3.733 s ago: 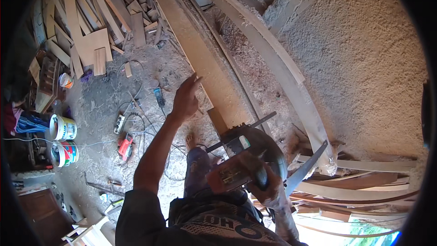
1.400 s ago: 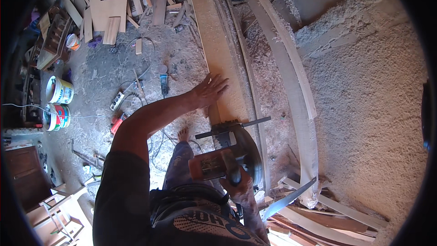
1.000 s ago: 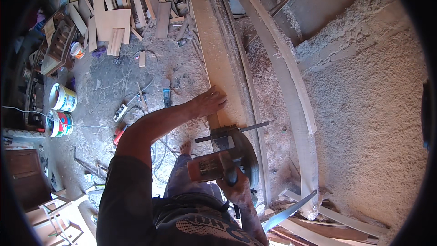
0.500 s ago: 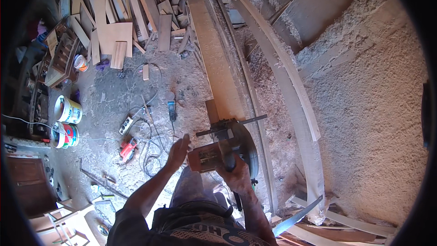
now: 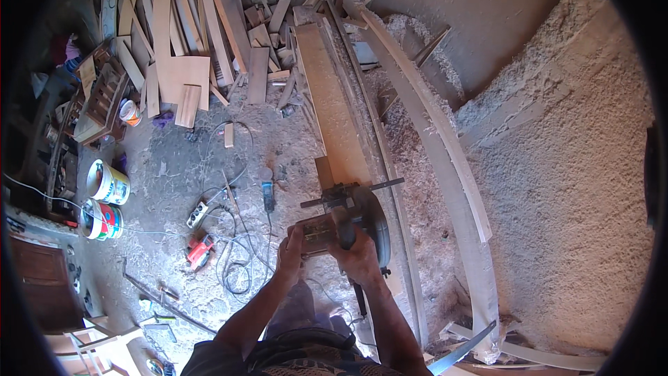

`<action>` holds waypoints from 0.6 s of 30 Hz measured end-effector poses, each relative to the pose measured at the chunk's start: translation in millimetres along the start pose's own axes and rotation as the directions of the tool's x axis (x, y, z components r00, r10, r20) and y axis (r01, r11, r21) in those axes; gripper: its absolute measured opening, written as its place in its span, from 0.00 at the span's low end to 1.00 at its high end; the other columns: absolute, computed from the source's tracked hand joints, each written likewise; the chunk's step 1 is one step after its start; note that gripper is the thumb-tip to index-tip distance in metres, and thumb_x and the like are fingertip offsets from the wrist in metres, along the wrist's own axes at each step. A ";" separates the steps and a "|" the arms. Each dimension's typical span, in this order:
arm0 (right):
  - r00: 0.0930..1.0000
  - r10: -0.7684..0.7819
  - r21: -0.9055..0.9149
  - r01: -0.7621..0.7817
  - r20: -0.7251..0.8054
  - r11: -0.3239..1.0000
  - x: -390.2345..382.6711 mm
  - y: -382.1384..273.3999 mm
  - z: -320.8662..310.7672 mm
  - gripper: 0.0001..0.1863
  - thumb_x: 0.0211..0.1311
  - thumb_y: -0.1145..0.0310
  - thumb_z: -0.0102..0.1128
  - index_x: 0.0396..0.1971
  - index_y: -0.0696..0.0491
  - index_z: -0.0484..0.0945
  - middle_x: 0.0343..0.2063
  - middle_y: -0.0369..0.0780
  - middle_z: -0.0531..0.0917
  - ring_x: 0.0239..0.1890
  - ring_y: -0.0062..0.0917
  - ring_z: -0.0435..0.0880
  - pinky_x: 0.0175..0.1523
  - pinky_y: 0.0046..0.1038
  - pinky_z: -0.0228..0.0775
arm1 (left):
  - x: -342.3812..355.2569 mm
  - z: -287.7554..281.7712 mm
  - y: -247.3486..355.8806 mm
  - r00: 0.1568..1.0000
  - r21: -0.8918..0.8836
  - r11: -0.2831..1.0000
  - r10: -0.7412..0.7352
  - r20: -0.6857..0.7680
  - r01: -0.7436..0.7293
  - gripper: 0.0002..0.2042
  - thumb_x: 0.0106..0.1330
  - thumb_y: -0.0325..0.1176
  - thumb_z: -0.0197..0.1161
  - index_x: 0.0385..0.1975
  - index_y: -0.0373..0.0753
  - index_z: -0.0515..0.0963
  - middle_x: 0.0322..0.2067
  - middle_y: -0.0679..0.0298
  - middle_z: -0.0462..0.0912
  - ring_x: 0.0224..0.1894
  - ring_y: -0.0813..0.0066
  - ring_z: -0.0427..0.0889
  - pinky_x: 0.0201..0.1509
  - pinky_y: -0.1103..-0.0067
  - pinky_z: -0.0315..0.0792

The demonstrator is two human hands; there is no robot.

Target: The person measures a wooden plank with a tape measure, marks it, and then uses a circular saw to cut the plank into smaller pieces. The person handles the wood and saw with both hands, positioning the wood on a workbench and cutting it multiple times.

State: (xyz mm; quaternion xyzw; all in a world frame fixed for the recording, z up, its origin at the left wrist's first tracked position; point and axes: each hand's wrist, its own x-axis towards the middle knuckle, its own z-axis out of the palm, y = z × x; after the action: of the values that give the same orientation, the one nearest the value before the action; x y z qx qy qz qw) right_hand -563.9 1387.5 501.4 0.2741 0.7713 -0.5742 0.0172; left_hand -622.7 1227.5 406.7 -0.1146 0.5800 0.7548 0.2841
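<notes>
A circular saw [image 5: 376, 224] rests on a long wooden plank [image 5: 334, 108] that runs away from me. My right hand [image 5: 358, 257] is closed around the saw's rear handle. At the left end of its motor housing [image 5: 319, 234], my left hand [image 5: 290, 247] is closed against the body, its fingertips partly hidden. The saw's flat guide bar [image 5: 387, 184] sticks out across the plank. A short brown wood piece [image 5: 324, 170] lies at the plank's left edge, just ahead of the saw. The blade is hidden.
Long curved boards [image 5: 452, 146] stretch along my right, beside a sawdust heap [image 5: 557, 188]. Offcuts [image 5: 261, 63] pile up at the back. On the left floor lie an angle grinder [image 5: 268, 191], a red power tool [image 5: 200, 252], tangled cables [image 5: 236, 264] and two buckets [image 5: 111, 184].
My left hand has moved right from beside the saw onto its motor housing. My right hand keeps its grip on the handle. The whole view has shifted slightly.
</notes>
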 end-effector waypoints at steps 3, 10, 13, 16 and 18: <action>1.000 0.004 0.006 -0.004 -0.001 1.000 19.2 -11.9 -1.1 0.22 0.51 0.65 0.69 0.45 0.59 0.78 0.37 0.49 0.86 0.42 0.35 0.87 0.48 0.34 0.77 | 12.3 6.9 22.0 0.999 0.041 0.998 -0.044 -0.012 0.045 0.21 0.75 0.53 0.50 0.51 0.42 0.76 0.43 0.67 0.81 0.43 0.83 0.78 0.48 0.82 0.71; 1.000 -0.008 -0.006 0.008 0.010 1.000 66.9 -32.0 8.6 0.22 0.51 0.65 0.69 0.46 0.59 0.78 0.37 0.49 0.86 0.42 0.33 0.87 0.48 0.33 0.77 | 61.6 -1.8 38.7 0.995 0.145 0.985 -0.093 -0.037 0.098 0.27 0.69 0.64 0.50 0.51 0.47 0.77 0.32 0.73 0.80 0.26 0.88 0.72 0.24 0.86 0.61; 0.998 -0.059 -0.033 0.059 -0.018 0.998 87.8 -39.1 12.0 0.23 0.51 0.66 0.69 0.47 0.59 0.78 0.38 0.48 0.86 0.42 0.33 0.87 0.48 0.33 0.76 | 85.1 -0.5 46.2 0.996 0.155 0.985 -0.073 -0.049 0.080 0.27 0.68 0.66 0.49 0.52 0.50 0.76 0.30 0.75 0.79 0.23 0.89 0.69 0.22 0.86 0.57; 0.998 -0.060 -0.019 0.060 -0.013 0.998 108.0 -50.0 15.1 0.23 0.50 0.65 0.69 0.47 0.58 0.78 0.38 0.48 0.86 0.43 0.34 0.87 0.49 0.33 0.76 | 107.8 -3.4 50.9 0.998 0.115 0.993 -0.009 -0.063 0.016 0.29 0.69 0.64 0.51 0.51 0.44 0.78 0.30 0.72 0.80 0.25 0.87 0.72 0.22 0.86 0.62; 0.999 -0.050 -0.037 0.050 -0.010 0.998 126.2 -48.7 18.5 0.24 0.50 0.65 0.69 0.48 0.58 0.78 0.38 0.49 0.86 0.43 0.35 0.87 0.49 0.33 0.76 | 122.0 -1.7 56.3 0.997 0.082 0.996 0.028 -0.067 -0.022 0.30 0.69 0.64 0.53 0.51 0.40 0.79 0.31 0.70 0.81 0.26 0.87 0.74 0.23 0.85 0.64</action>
State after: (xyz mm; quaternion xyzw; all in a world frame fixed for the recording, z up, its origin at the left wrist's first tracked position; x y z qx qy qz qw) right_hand -698.0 1412.5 494.7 0.2576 0.7883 -0.5587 0.0035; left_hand -753.7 1252.6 390.5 -0.1211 0.6208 0.7299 0.2591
